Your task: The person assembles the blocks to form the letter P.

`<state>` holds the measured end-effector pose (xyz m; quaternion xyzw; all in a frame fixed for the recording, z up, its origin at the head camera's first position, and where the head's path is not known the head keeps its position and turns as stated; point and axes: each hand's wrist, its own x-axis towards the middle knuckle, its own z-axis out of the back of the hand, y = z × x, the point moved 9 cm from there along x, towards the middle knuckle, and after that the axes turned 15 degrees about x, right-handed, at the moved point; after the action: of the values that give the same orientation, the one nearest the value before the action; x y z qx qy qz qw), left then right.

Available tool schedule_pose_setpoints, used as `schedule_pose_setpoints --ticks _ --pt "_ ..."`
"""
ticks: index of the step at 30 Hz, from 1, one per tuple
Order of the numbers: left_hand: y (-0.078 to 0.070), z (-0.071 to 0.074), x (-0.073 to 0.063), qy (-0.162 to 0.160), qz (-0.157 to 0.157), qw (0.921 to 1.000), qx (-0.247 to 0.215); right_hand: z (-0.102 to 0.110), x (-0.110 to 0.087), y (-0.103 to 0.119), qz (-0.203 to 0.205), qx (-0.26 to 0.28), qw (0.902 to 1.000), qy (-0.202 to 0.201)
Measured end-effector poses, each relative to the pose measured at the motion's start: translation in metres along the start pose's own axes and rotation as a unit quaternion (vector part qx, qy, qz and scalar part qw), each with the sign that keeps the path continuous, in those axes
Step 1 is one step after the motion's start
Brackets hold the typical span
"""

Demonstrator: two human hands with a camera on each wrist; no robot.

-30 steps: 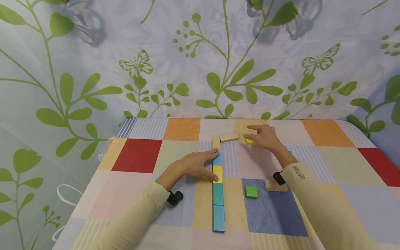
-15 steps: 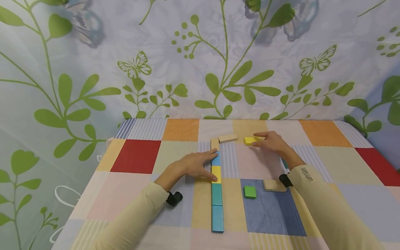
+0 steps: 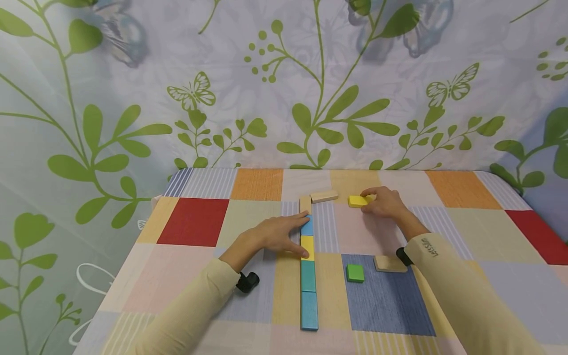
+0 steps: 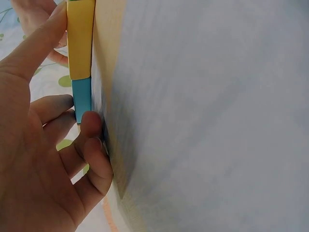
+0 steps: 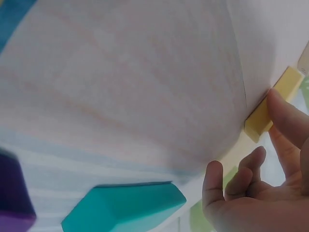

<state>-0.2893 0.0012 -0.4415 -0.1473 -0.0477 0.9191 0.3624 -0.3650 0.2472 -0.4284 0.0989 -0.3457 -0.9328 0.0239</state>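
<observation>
A row of blocks runs away from the wearer, with teal blocks (image 3: 308, 276) at its near part. Above them come a yellow block (image 3: 307, 246), a blue block (image 3: 307, 226) and a plain wooden block (image 3: 305, 204). My left hand (image 3: 276, 233) rests along the row's left side; its thumb touches the yellow block (image 4: 81, 43) and its fingertips are at the blue one (image 4: 83, 94). Farther right, my right hand (image 3: 387, 202) pinches a second yellow block (image 3: 356, 201) between thumb and index finger, low over the cloth. Its other fingers curl loosely.
A wooden block (image 3: 324, 196) lies slanted at the row's far end. On the dark blue patch are a green block (image 3: 355, 273) and another wooden block (image 3: 389, 264). The right wrist view shows a teal block (image 5: 130, 208) and a purple block (image 5: 14, 193).
My right hand has left the slanted wooden block's end, shifted right and closed thumb and finger on the second yellow block. The left hand has stayed in place.
</observation>
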Motion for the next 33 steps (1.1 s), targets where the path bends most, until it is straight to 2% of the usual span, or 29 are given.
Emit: schedule_pose_setpoints --ticks 6,12,24,33 --pt "0.001 0.000 0.000 0.003 0.000 1.0000 -0.001 -0.004 0.004 0.003 -0.006 -0.001 1.0000 -0.003" --pt "0.002 -0.001 0.001 0.003 0.003 1.0000 0.000 -0.008 0.008 0.013 0.018 0.003 0.9998 -0.005" --pt "0.001 -0.001 0.001 0.003 0.002 1.0000 0.007 -0.012 0.011 0.022 0.030 0.008 0.9994 -0.016" --pt "0.001 -0.001 0.000 0.003 0.004 1.0000 0.005 -0.015 0.010 0.020 0.013 0.007 0.9998 -0.009"
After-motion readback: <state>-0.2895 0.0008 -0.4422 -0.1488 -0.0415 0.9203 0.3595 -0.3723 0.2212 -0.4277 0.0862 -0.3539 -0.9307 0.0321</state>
